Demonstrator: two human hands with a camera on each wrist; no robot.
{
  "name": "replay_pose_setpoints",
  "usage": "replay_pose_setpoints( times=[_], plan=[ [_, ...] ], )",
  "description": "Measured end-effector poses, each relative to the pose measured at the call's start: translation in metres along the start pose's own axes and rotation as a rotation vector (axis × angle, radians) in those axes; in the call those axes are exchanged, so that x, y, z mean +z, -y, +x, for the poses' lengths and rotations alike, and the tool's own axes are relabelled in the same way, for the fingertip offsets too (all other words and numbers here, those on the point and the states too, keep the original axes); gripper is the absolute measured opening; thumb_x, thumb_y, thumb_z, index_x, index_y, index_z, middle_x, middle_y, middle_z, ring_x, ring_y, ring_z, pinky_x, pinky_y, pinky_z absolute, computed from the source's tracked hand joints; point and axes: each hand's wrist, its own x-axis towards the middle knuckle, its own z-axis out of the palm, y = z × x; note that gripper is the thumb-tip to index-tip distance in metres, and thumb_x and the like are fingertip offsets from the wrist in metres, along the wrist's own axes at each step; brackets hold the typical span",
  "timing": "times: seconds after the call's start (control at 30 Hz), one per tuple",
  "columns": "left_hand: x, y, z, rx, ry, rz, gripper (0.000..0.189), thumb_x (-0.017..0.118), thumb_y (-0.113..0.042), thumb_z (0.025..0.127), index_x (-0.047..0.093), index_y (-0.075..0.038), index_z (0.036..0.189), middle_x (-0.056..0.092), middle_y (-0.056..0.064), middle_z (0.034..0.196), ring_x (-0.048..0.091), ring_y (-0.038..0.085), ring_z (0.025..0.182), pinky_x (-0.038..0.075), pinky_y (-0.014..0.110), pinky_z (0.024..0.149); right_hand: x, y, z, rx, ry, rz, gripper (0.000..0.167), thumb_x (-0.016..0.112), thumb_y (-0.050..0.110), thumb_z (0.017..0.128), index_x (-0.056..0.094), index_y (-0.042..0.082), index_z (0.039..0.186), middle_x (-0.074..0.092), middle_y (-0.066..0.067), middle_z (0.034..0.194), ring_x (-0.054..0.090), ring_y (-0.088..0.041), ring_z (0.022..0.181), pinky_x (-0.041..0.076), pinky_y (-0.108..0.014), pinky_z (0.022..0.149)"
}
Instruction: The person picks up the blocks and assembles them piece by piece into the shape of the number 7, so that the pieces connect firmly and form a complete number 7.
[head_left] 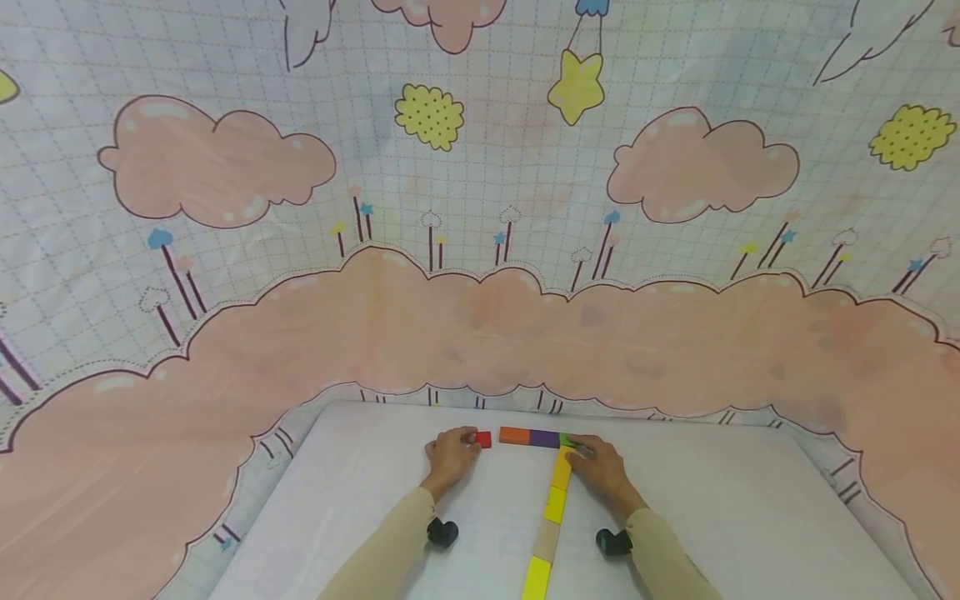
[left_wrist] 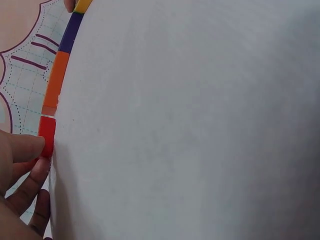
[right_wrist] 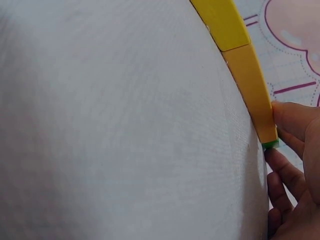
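My left hand (head_left: 452, 457) pinches a small red block (head_left: 483, 439) between thumb and fingers, low on the white tabletop. In the left wrist view the red block (left_wrist: 47, 135) sits just short of an orange block (left_wrist: 56, 80), a narrow gap between them. The orange block (head_left: 514, 435) meets a purple block (head_left: 544, 438), followed by a green block (head_left: 566, 439) partly hidden under my right hand (head_left: 602, 468). That hand's fingers grip around the green block, while the thumb touches the side of an orange-yellow block (right_wrist: 252, 90) joined to it at the corner.
From the corner, a line of blocks runs toward me: a yellow block (head_left: 555, 504), a tan block (head_left: 546, 541) and another yellow block (head_left: 536, 578). The white tabletop (head_left: 337, 483) ends at a back edge behind the row, before a patterned cloth (head_left: 480, 333).
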Motion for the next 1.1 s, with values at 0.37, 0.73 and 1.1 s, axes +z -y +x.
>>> replay_pose_setpoints(
  times=[0.37,0.73,1.1],
  plan=[
    [0.001,-0.002,0.003,0.019,-0.029,-0.005,0.025,0.072,-0.01,0.086,0.073,-0.007,0.111,0.071,0.005,0.089,0.059,0.029,0.097,0.025,0.058,0.098,0.0,-0.001,0.0,-0.032,-0.01,-0.01,0.04,0.064,0.028,0.094,0.062,0.021,0.133,0.053,-0.014,0.144,0.04,-0.041,0.137,0.028,-0.064,0.111],
    [0.009,-0.001,0.01,-0.002,-0.035,0.014,0.027,0.071,-0.013,0.088,0.073,-0.01,0.115,0.071,0.005,0.093,0.057,0.028,0.098,0.024,0.057,0.099,0.001,0.0,0.002,-0.004,-0.008,0.005,0.041,0.064,0.029,0.094,0.061,0.023,0.134,0.052,-0.012,0.145,0.039,-0.039,0.139,0.027,-0.063,0.113],
    [0.012,-0.002,0.01,0.005,-0.029,0.042,0.026,0.07,-0.015,0.089,0.073,-0.015,0.115,0.066,0.004,0.089,0.053,0.028,0.095,0.023,0.059,0.098,0.0,0.0,0.0,-0.001,0.0,0.005,0.041,0.063,0.03,0.094,0.061,0.023,0.134,0.051,-0.013,0.145,0.038,-0.04,0.139,0.026,-0.065,0.112]
  ],
)
